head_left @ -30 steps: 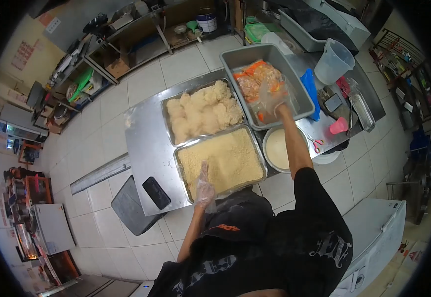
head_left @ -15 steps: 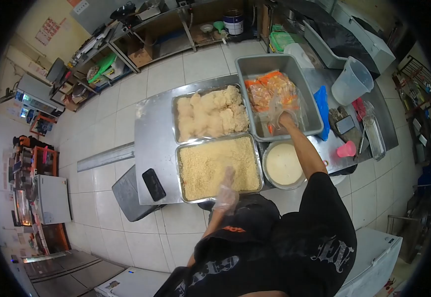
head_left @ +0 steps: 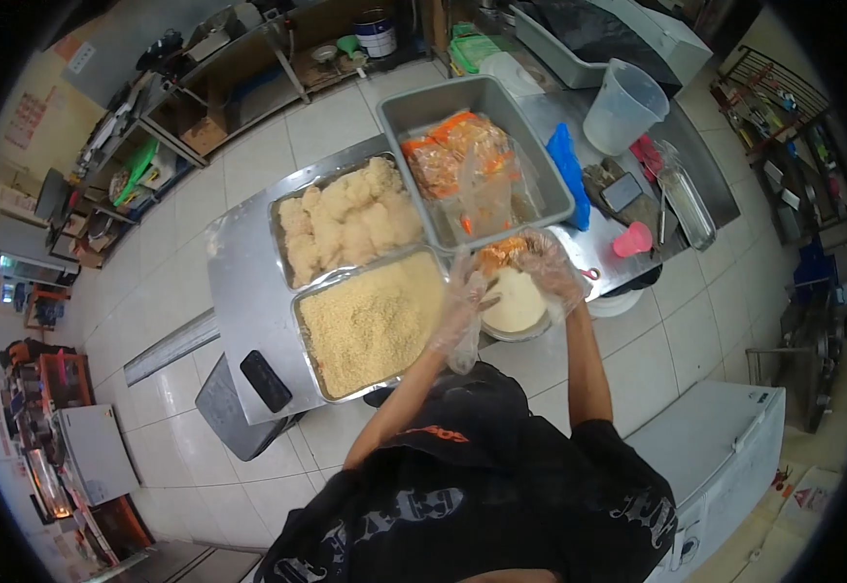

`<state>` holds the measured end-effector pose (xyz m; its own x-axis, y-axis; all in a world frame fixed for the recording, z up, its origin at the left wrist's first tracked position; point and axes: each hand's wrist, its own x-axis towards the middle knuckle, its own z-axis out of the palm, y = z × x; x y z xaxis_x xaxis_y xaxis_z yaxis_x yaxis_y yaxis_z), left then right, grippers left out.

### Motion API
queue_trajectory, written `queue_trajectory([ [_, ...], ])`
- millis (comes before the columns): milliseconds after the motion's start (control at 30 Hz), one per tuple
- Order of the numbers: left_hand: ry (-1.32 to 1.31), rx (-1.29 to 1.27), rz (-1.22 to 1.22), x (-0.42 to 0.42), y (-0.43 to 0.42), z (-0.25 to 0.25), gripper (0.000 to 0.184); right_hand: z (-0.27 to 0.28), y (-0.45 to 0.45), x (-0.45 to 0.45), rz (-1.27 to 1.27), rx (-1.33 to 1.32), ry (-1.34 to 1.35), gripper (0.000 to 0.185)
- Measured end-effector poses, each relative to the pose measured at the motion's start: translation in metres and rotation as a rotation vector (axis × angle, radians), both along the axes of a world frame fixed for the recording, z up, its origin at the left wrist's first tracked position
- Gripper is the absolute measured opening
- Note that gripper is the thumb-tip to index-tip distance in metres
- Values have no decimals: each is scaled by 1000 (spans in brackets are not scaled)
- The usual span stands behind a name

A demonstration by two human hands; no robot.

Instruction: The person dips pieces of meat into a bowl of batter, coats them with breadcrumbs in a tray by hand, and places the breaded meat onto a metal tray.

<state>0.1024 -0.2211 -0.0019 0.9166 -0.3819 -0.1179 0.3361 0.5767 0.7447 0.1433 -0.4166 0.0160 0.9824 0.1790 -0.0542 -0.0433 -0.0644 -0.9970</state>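
Observation:
My right hand [head_left: 552,270], in a clear plastic glove, grips an orange-coated piece [head_left: 503,255] over the bowl of pale batter [head_left: 515,303]. Beside the bowl's left rim is my gloved left hand [head_left: 464,299], fingers spread, nothing in it. Pale crumbs fill the lower metal tray [head_left: 370,325]. Lumpy crumb-coated pieces [head_left: 345,222] fill the tray behind it. Orange food in plastic bags [head_left: 457,155] lies in the grey tub [head_left: 557,206], behind my hands.
A phone [head_left: 266,380] lies at the table's left. On the right are a blue bag [head_left: 567,175], a clear jug [head_left: 625,107], a pink cup [head_left: 632,239] and a long metal tray [head_left: 688,206]. A dark stool [head_left: 234,413] stands below the table's left edge.
My right hand has come out of the grey tub to the batter bowl, with an orange piece. My left hand has left the crumb tray and moved right to the bowl. The view has shifted.

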Motion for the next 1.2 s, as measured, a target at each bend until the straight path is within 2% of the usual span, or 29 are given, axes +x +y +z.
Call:
queue_trajectory([
  [33, 80, -90, -85, -1, -6, -4, 84, 5, 5, -13, -16, 75, -10, 27],
  [133, 59, 43, -78, -5, -22, -20, 64, -34, -4, -43, -150, 268, 67, 29],
  [167, 49, 89, -99, -5, -25, -28, 57, -45, -6, -52, -198, 254, 35, 30],
  [267, 49, 228, -209, -12, -25, -61, 35, -28, 3, -75, -357, 265, 19, 27],
  [333, 67, 309, -193, -15, -22, -69, 25, -55, -5, -79, -365, 175, 41, 22],
  [400, -249, 642, -212, -11, -20, -113, 25, -78, -9, -85, -408, 184, 84, 20],
  [433, -390, 759, -219, -9, -20, -122, 26, -90, -9, -85, -511, 3, 82, 20],
  [500, -651, 951, -205, -5, -17, -130, 27, -128, -20, -82, -528, -174, 53, 24],
  [567, -751, 1057, -135, -5, -17, -129, 30, -151, -23, -80, -564, -376, 63, 26],
  [633, -704, 1120, -3, -3, -22, -125, 35, -155, -17, -69, -617, -609, 100, 25],
  [733, -406, 1064, -42, -4, -18, -120, 42, -155, -18, -68, -548, -903, -146, 22],
  [833, -377, 1066, -75, -6, -7, -113, 44, -164, -16, -64, -501, -908, -84, 22],
  [933, -738, 1077, 89, -11, 9, -103, 44, -166, -9, -62, -363, -1022, -139, 20],
  [1033, -364, 926, -23, -22, 37, -72, 43, -143, -9, -65, -312, -855, -149, 18],
  [1133, -153, 890, -25, -40, 78, -71, 44, -102, -20, -65, -347, -861, -35, 19],
  [1200, 7, 868, -70, -53, 107, -57, 37, -64, -20, -66, -395, -819, -105, 16],
])
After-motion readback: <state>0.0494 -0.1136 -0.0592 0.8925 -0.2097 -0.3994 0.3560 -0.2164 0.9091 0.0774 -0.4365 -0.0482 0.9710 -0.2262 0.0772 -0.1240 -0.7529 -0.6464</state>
